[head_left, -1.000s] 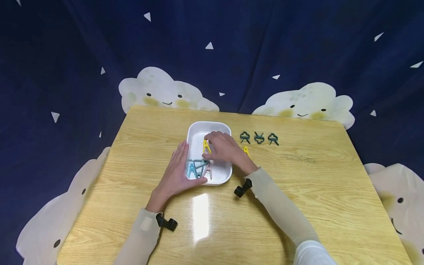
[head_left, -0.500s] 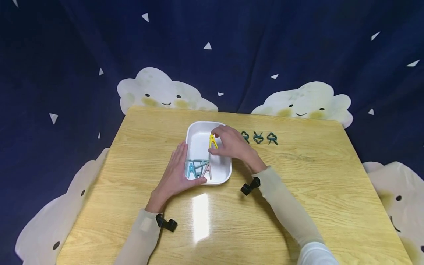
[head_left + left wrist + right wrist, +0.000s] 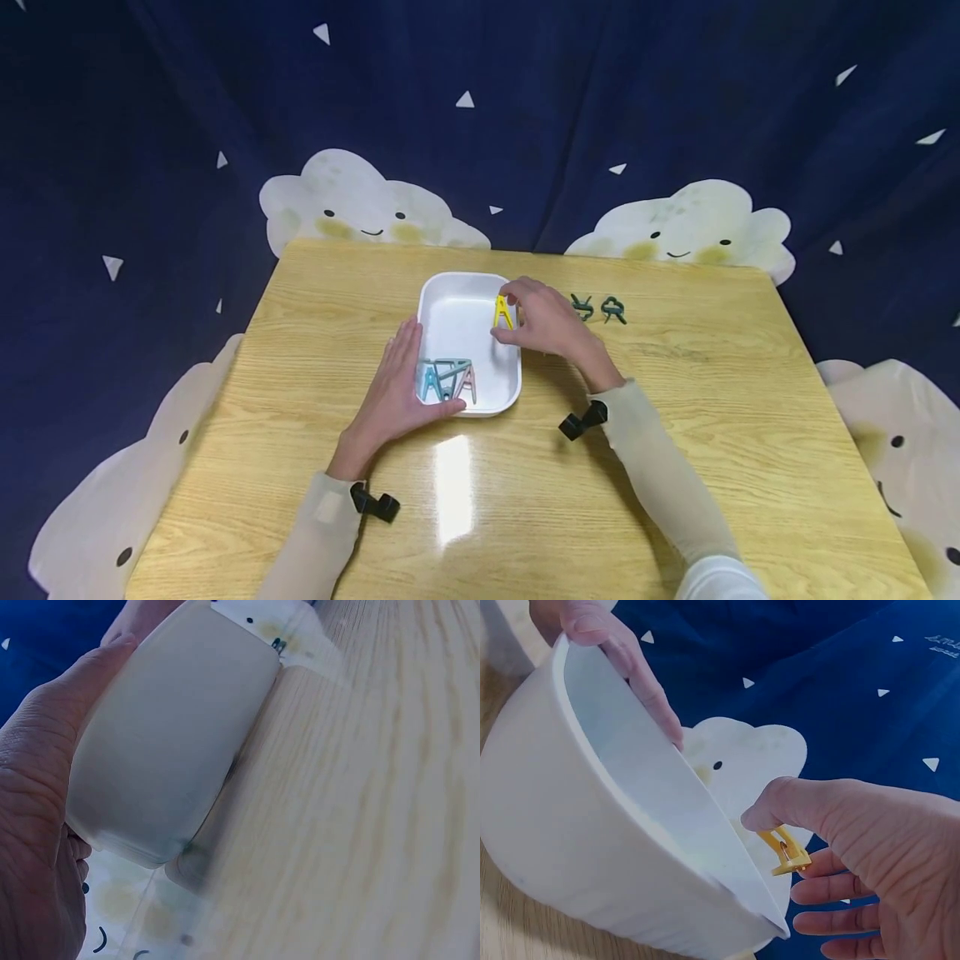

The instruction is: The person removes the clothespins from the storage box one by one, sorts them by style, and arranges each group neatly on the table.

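Observation:
My right hand (image 3: pixel 547 321) pinches a yellow clothespin (image 3: pixel 502 312) over the right side of a white plastic bin (image 3: pixel 457 287). In the right wrist view, the clothespin (image 3: pixel 787 851) sits between thumb and index finger, above the bin's rim; the other fingers lie loosely curled. My left hand (image 3: pixel 393 383) rests against the bin's near left corner, its straight fingers along the left wall and its thumb along the near rim. Inside, by that corner, lie a light blue clothespin (image 3: pixel 431 381), a pink one (image 3: pixel 467 382) and grey-green ones (image 3: pixel 453 363), partly overlapping.
Right of the bin, two dark green clips (image 3: pixel 582 307) (image 3: pixel 613 310) show on the wooden table (image 3: pixel 675 433); my right hand covers the spot where a third lay. A blue curtain (image 3: pixel 480 125) with clouds hangs behind the table's far edge.
My right hand has moved right and away from me with the yellow clothespin, from mid-bin to its right side. It now hides one green clip. The left hand stays in place.

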`<state>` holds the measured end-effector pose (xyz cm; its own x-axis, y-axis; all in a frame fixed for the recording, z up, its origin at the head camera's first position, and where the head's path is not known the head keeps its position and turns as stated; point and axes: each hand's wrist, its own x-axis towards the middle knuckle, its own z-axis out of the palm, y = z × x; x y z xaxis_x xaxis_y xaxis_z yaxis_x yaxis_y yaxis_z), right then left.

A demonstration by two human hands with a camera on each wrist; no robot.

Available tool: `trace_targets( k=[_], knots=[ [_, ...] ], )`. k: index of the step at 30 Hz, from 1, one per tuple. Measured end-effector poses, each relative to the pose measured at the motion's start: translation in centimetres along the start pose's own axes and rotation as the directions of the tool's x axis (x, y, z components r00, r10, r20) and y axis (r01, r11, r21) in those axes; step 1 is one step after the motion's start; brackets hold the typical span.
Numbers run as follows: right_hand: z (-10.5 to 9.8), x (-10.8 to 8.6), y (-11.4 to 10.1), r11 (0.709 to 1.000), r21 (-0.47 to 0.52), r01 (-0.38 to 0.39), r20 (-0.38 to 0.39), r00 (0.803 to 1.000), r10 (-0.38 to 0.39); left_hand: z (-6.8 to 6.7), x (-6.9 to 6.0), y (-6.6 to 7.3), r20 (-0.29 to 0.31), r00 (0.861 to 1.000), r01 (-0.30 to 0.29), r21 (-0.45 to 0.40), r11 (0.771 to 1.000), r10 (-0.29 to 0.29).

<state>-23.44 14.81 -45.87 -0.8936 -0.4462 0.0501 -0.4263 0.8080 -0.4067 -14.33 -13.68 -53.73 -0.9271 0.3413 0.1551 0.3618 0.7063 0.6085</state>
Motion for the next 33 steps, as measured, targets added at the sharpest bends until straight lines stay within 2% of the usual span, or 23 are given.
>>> trace_targets(
  k=[14,26,33],
  knots=[
    [-0.3,-2.0,1.9,0.998,0.03,-0.053,-0.002,0.999,0.053,0.1,0.0,-0.3,-0.01,1.0,-0.014,0.001,1.0,0.014],
    [-0.7,-4.2,4.1,0.982,0.137,-0.128,-0.034,0.99,0.133,0.2,0.0,-0.2,-0.014,1.0,-0.021,0.003,1.0,0.021],
    [-1.1,-5.3,5.5,0.982,0.11,-0.154,-0.052,0.986,0.16,0.2,0.0,-0.3,-0.017,1.0,-0.023,0.005,1.0,0.023]
  ],
)
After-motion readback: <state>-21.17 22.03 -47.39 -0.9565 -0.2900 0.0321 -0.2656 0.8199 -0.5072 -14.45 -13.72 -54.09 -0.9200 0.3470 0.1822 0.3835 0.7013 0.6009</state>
